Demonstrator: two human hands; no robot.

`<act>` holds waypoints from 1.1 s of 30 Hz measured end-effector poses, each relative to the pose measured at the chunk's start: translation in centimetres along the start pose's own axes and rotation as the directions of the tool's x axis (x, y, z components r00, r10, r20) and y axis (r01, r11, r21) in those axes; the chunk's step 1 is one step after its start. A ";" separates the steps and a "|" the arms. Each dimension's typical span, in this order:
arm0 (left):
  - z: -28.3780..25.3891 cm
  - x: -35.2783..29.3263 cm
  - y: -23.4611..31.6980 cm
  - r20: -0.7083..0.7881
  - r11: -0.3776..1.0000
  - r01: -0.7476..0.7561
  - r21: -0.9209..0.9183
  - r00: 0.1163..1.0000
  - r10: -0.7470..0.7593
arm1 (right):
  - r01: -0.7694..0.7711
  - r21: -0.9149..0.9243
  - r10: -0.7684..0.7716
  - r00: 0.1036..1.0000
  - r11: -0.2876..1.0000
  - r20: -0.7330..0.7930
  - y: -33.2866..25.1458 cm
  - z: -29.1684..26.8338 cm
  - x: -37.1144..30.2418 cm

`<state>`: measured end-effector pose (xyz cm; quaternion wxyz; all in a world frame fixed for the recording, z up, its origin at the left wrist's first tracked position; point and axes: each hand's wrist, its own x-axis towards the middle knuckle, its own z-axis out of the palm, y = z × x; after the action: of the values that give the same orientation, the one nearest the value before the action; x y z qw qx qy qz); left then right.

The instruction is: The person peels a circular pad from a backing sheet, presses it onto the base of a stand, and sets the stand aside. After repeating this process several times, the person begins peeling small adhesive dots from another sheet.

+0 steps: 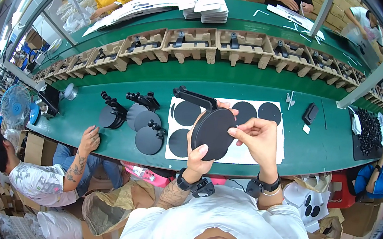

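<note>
A black stand with a round base [214, 134] and a jointed arm [194, 97] is held up in front of me, its flat disc face tilted toward me. My left hand [198, 161] is closed around the base's left edge, thumb at the lower front and fingers partly hidden behind. At the disc's right edge, my right hand [260, 140] pinches with thumb and forefinger; anything thin between them cannot be made out. Beneath lies a white sheet [244, 157] bearing black round pads [245, 112]. More black stands [148, 139] stand to the left.
Brown molded trays [191, 45] with black parts line a raised belt beyond the table. A black block [310, 113] and a pile of small black parts [369, 134] lie right. A co-worker's hand [89, 138] rests at the left table edge; a fan [16, 104] stands farther left.
</note>
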<state>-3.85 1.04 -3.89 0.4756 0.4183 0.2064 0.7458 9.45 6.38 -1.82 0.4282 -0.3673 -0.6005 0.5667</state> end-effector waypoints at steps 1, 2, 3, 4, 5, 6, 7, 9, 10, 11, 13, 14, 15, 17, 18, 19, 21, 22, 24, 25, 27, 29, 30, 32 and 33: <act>-0.3 0.0 -0.1 -0.008 0.999 0.003 0.038 1.000 -0.003 | -0.006 -0.069 0.007 1.000 0.998 0.013 0.1 0.0 0.3; -0.5 -0.1 -0.3 -0.016 0.997 0.007 0.076 1.000 -0.006 | -0.006 -0.069 0.007 1.000 0.998 0.010 0.0 -0.1 0.6; -0.9 -0.1 -0.6 -0.014 0.997 0.008 0.076 1.000 -0.007 | -0.004 -0.281 0.006 1.000 0.960 0.007 0.0 -0.2 0.8; -1.2 -0.2 -1.0 -0.047 0.999 -0.013 0.047 0.999 0.016 | -0.003 -0.480 0.006 1.000 0.877 0.005 0.0 -0.3 1.0; -1.4 -0.3 -1.4 -0.080 0.999 -0.036 0.019 0.996 0.037 | -0.002 -0.657 0.005 1.000 0.754 0.003 0.0 -0.3 1.1; -1.6 -0.3 -1.6 -0.115 0.998 -0.059 -0.008 0.992 0.058 | -0.003 -0.656 0.005 1.000 0.755 0.002 0.5 0.0 1.3; -1.4 -0.3 -2.1 -0.109 0.998 -0.056 -0.012 0.993 0.055 | 0.080 -0.452 -0.079 0.997 0.889 0.022 1.5 0.2 1.5; -0.9 -0.5 -2.8 -0.136 0.971 -0.122 0.207 0.979 0.152 | 0.248 0.025 -0.248 0.969 0.968 -0.002 3.3 1.1 1.8; -0.8 -0.6 -3.1 -0.143 0.936 -0.151 0.318 0.968 0.204 | 0.248 0.026 -0.248 0.969 0.968 -0.005 3.4 1.9 1.7; -0.7 -0.6 -3.6 -0.140 0.937 -0.149 0.317 0.969 0.202 | 0.262 0.124 -0.264 0.964 0.957 -0.001 3.5 3.0 1.4; -1.2 -0.8 -4.8 -0.112 0.805 -0.194 0.561 0.945 0.306 | 0.283 0.316 -0.298 0.954 0.905 -0.001 3.6 4.8 1.2; -1.5 -1.0 -5.2 -0.087 0.716 -0.211 0.665 0.931 0.355 | 0.285 0.315 -0.299 0.954 0.905 -0.006 3.5 4.8 1.2; -1.9 -1.2 -5.5 -0.083 0.718 -0.212 0.663 0.932 0.352 | 0.202 0.388 -0.228 0.973 0.899 0.020 3.3 4.8 1.2; -2.5 -1.6 -5.5 -0.034 0.660 -0.198 0.724 0.947 0.320 | 0.031 0.522 -0.091 0.992 0.852 0.090 3.1 4.7 1.2; -2.6 -1.6 -5.4 -0.010 0.629 -0.192 0.753 0.953 0.303 | 0.033 0.523 -0.091 0.992 0.852 0.086 3.1 4.6 1.3; -2.5 -1.7 -5.5 -0.007 0.630 -0.193 0.752 0.954 0.300 | 0.027 0.535 -0.079 0.994 0.845 0.075 3.3 4.6 1.5; -2.3 -1.8 -5.5 -0.009 0.613 -0.212 0.761 0.942 0.336 | 0.014 0.558 -0.054 0.997 0.830 0.054 3.5 4.6 1.8; -2.2 -1.7 -5.4 -0.010 0.603 -0.221 0.766 0.935 0.355 | 0.016 0.558 -0.054 0.997 0.830 0.052 3.5 4.6 1.8; -3.0 -2.1 -5.9 -0.026 0.655 -0.196 0.729 0.949 0.313 | -0.053 0.579 0.015 0.997 0.814 0.071 3.4 4.5 1.9; -3.5 -2.3 -6.2 -0.041 0.703 -0.169 0.690 0.962 0.271 | -0.088 0.588 0.049 0.995 0.804 0.082 3.4 4.5 2.0; -3.6 -2.4 -6.2 -0.052 0.749 -0.140 0.648 0.973 0.226 | -0.084 0.590 0.042 0.996 0.803 0.084 3.3 4.5 2.2; -2.8 -2.2 -6.3 -0.161 0.913 -0.148 0.380 0.961 0.223 | -0.078 0.595 0.027 0.995 0.800 0.093 3.2 4.5 2.5; -2.6 -2.1 -6.3 -0.214 0.961 -0.158 0.229 0.955 0.208 | -0.076 0.594 0.027 0.995 0.801 0.091 3.5 4.2 2.7; -2.0 -1.0 -5.8 -0.230 0.972 -0.174 0.156 0.951 0.207 | -0.187 0.588 0.069 0.974 0.787 0.217 4.4 2.9 3.2; -1.8 -0.3 -5.4 -0.248 0.978 -0.190 0.084 0.947 0.206 | -0.241 0.580 0.088 0.956 0.778 0.279 4.5 2.6 3.3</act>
<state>-2.33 3.43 -8.81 0.3553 0.3514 0.2448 0.8309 5.65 8.92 -5.99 0.3974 -0.1915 -0.3982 0.8043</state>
